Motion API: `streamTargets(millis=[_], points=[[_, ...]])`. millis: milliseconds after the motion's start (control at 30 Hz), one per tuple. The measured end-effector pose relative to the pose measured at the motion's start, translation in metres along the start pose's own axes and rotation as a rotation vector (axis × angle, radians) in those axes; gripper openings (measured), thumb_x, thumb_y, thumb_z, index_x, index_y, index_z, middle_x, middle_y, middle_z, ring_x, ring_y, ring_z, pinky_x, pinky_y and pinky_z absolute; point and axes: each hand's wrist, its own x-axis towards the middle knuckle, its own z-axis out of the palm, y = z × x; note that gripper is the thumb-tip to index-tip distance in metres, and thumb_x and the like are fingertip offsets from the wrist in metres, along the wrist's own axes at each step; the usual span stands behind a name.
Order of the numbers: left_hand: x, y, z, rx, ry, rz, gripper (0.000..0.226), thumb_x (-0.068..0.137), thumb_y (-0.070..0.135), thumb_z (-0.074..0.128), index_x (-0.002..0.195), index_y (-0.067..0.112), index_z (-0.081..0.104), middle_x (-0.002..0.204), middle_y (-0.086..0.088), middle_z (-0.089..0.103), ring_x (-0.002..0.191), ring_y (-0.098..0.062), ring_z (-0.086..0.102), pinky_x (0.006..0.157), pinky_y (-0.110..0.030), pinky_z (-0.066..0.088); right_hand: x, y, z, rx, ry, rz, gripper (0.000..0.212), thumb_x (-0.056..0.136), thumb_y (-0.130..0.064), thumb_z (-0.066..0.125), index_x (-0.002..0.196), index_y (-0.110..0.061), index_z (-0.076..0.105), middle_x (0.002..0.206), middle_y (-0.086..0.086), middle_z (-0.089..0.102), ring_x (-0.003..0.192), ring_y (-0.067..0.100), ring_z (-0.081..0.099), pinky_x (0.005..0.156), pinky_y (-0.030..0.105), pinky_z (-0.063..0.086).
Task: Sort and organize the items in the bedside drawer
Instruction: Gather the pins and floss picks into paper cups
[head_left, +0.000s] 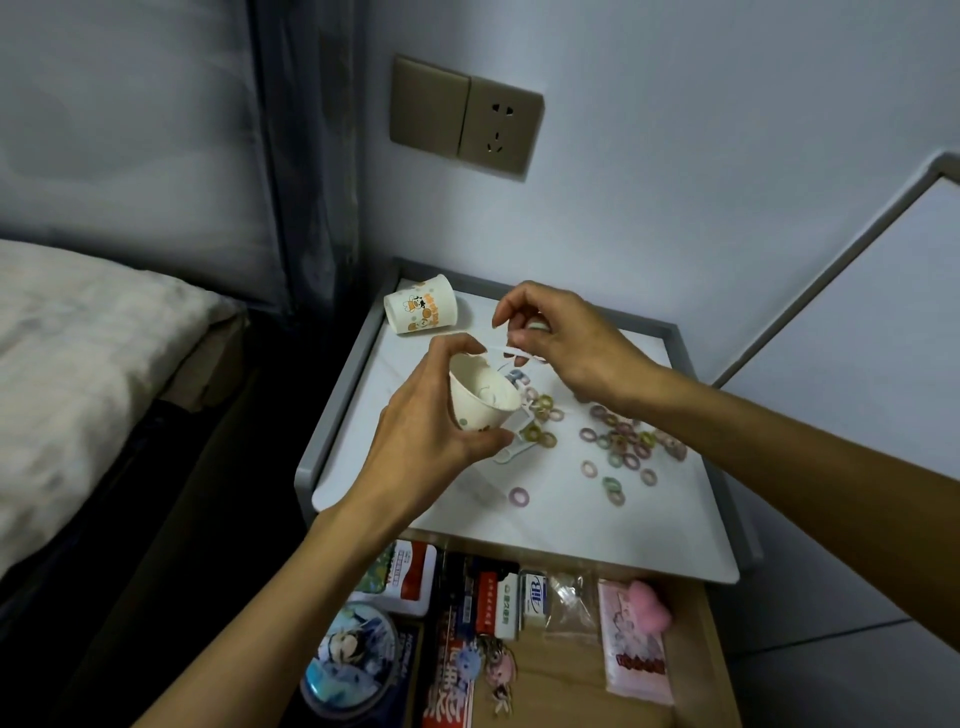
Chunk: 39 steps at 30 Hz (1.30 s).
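My left hand (423, 415) grips a small paper cup (480, 397), tilted with its mouth facing up and right, above the bedside table top (467, 512). Just above the cup's rim, my right hand (563, 340) pinches thin white floss picks (511, 353). More white floss picks (511, 452) lie under the cup. Several small coloured hair ties (623, 441) are scattered across the table top to the right. Below, the open drawer (691, 649) holds packets, boxes and a round tin.
A second printed paper cup (418, 306) lies on its side at the table's back left. A bed (78, 374) stands to the left, a wall socket (498, 130) above. In the drawer lie a pink packet (636, 649), keychain charms (498, 670) and a round tin (345, 660).
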Motion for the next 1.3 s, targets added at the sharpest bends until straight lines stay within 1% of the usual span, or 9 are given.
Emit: streamTargets(millis=[167, 400, 500, 700, 867, 933, 1100, 1200, 1300], points=[[0.000, -0.001, -0.001, 0.041, -0.040, 0.065, 0.064, 0.065, 0.026, 0.088, 0.114, 0.037, 0.047, 0.119, 0.018, 0.051, 0.096, -0.011, 0.056, 0.077, -0.037, 0.053, -0.002, -0.001, -0.007, -0.225, -0.089, -0.069, 0.019, 0.093, -0.001, 0.057, 0.100, -0.017, 0.063, 0.083, -0.007, 0.059, 0.075, 0.006, 0.057, 0.065, 0.013, 0.045], [0.001, -0.004, 0.001, 0.086, -0.224, 0.078, 0.070, 0.063, 0.024, 0.090, 0.118, 0.040, 0.049, 0.109, 0.023, 0.052, 0.095, 0.001, 0.056, 0.069, -0.009, 0.044, 0.001, -0.009, -0.010, -0.381, -0.200, -0.258, 0.021, 0.090, 0.002, 0.057, 0.104, -0.013, 0.060, 0.095, -0.004, 0.056, 0.089, -0.001, 0.052, 0.069, 0.007, 0.041], [0.002, -0.005, 0.000, 0.077, -0.236, 0.094, 0.071, 0.063, 0.023, 0.090, 0.122, 0.036, 0.051, 0.118, 0.019, 0.053, 0.100, -0.002, 0.056, 0.079, -0.016, 0.049, 0.003, -0.009, -0.008, -0.295, -0.173, -0.256, 0.021, 0.093, 0.004, 0.053, 0.104, -0.012, 0.061, 0.091, -0.001, 0.059, 0.079, 0.005, 0.061, 0.070, 0.016, 0.051], [0.001, -0.007, -0.002, 0.117, -0.231, 0.072, 0.075, 0.063, 0.024, 0.090, 0.125, 0.036, 0.050, 0.123, 0.018, 0.051, 0.106, -0.007, 0.055, 0.089, -0.028, 0.052, 0.014, 0.024, -0.021, 0.137, 0.150, 0.003, 0.015, 0.096, 0.004, 0.051, 0.103, -0.002, 0.062, 0.083, 0.013, 0.066, 0.072, 0.017, 0.067, 0.071, 0.024, 0.057], [0.002, -0.011, -0.004, 0.164, -0.162, 0.038, 0.078, 0.063, 0.024, 0.091, 0.129, 0.033, 0.049, 0.131, 0.014, 0.050, 0.110, -0.011, 0.053, 0.092, -0.033, 0.053, 0.008, 0.094, -0.022, -0.134, 0.007, 0.268, 0.016, 0.098, -0.003, 0.051, 0.098, -0.009, 0.066, 0.090, 0.011, 0.068, 0.076, 0.017, 0.068, 0.070, 0.035, 0.058], [0.003, -0.012, -0.004, 0.178, -0.151, 0.029, 0.079, 0.064, 0.025, 0.090, 0.130, 0.033, 0.048, 0.133, 0.014, 0.050, 0.110, -0.011, 0.052, 0.091, -0.031, 0.052, 0.005, 0.112, -0.022, -0.226, -0.036, 0.314, 0.014, 0.098, -0.007, 0.054, 0.100, -0.012, 0.067, 0.098, 0.009, 0.069, 0.076, 0.012, 0.067, 0.067, 0.022, 0.053], [0.003, -0.012, -0.003, 0.209, -0.171, 0.031, 0.079, 0.064, 0.024, 0.090, 0.131, 0.032, 0.047, 0.133, 0.013, 0.049, 0.109, -0.010, 0.050, 0.089, -0.031, 0.051, 0.007, 0.095, -0.028, -0.270, 0.002, 0.236, 0.025, 0.101, -0.029, 0.050, 0.116, -0.018, 0.067, 0.115, -0.005, 0.066, 0.102, 0.012, 0.062, 0.085, 0.025, 0.048], [0.004, -0.011, -0.001, 0.211, -0.174, 0.046, 0.079, 0.063, 0.025, 0.090, 0.130, 0.031, 0.048, 0.132, 0.013, 0.050, 0.110, -0.012, 0.052, 0.089, -0.033, 0.051, 0.002, 0.049, -0.025, 0.093, -0.049, 0.140, 0.024, 0.101, -0.026, 0.050, 0.117, -0.018, 0.066, 0.106, -0.002, 0.069, 0.094, 0.017, 0.068, 0.083, 0.027, 0.057], [0.004, -0.010, 0.001, 0.196, -0.166, 0.065, 0.077, 0.062, 0.025, 0.090, 0.128, 0.032, 0.050, 0.129, 0.014, 0.051, 0.108, -0.013, 0.053, 0.088, -0.036, 0.051, -0.002, 0.018, -0.015, 0.144, -0.147, 0.028, 0.019, 0.097, -0.013, 0.059, 0.111, -0.007, 0.069, 0.099, 0.014, 0.072, 0.086, 0.026, 0.070, 0.076, 0.027, 0.058]])
